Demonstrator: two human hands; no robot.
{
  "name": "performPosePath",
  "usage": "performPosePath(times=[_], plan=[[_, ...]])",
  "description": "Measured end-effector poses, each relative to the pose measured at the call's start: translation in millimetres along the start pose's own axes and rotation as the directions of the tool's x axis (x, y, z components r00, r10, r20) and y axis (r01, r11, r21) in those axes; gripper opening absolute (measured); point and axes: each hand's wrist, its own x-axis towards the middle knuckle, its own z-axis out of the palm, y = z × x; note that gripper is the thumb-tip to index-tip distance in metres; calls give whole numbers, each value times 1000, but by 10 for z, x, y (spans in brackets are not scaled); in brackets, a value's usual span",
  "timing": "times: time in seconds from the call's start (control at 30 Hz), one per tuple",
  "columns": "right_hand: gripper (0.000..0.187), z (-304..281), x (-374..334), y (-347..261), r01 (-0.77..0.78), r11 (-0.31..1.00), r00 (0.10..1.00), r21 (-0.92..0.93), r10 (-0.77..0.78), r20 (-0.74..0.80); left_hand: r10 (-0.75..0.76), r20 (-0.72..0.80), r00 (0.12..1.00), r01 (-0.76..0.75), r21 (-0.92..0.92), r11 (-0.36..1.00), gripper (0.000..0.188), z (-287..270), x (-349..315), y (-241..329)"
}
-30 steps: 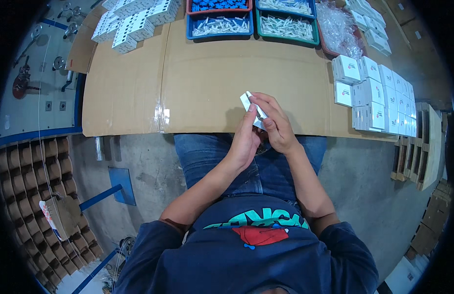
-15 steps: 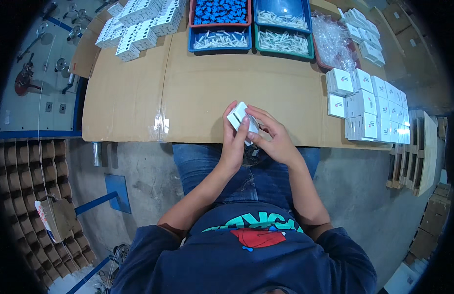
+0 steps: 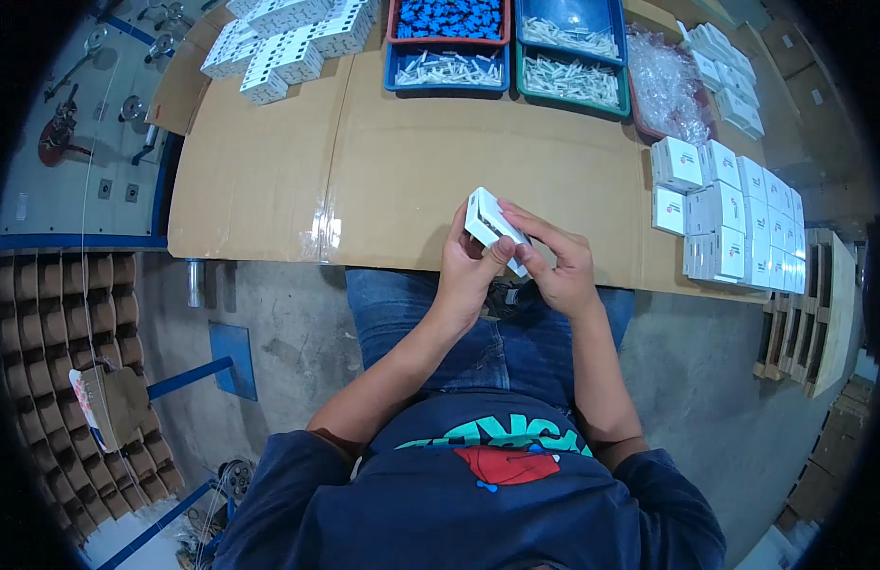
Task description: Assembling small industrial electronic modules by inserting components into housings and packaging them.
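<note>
Between my two hands, just above the table's front edge, is a small white box [image 3: 482,217] with a dark opening or slot along one side. My left hand [image 3: 466,270] grips it from the left, its thumb lying across the near side. On the right, the fingers and thumb of my right hand [image 3: 560,262] close on the box's right edge. The box is tilted, and its lower part is partly covered by my fingers. What lies inside it is too small to make out.
A cardboard sheet [image 3: 411,171] covers the table. At the back stand trays of blue parts [image 3: 449,19] and white pieces [image 3: 447,68], beside a bin of clear plastic bags [image 3: 663,90]. White boxes [image 3: 725,209] are stacked right; white units with dark holes [image 3: 297,57] are piled back left.
The whole view has shifted slightly. The white box has turned in my hands, now showing its slotted side more upright. My left thumb has slid lower, toward my right thumb.
</note>
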Motion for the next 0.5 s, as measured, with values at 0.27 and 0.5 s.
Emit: performPosePath(times=[0.27,0.5], plan=[[44,-33,49,-144,-52,998,998,-20,53,21,-40,-38,998,37,-68,997,72,-2,20,101],[60,71,108,-317,-7,985,999,-174,13,32,57,48,997,-62,117,991,85,22,8,130]])
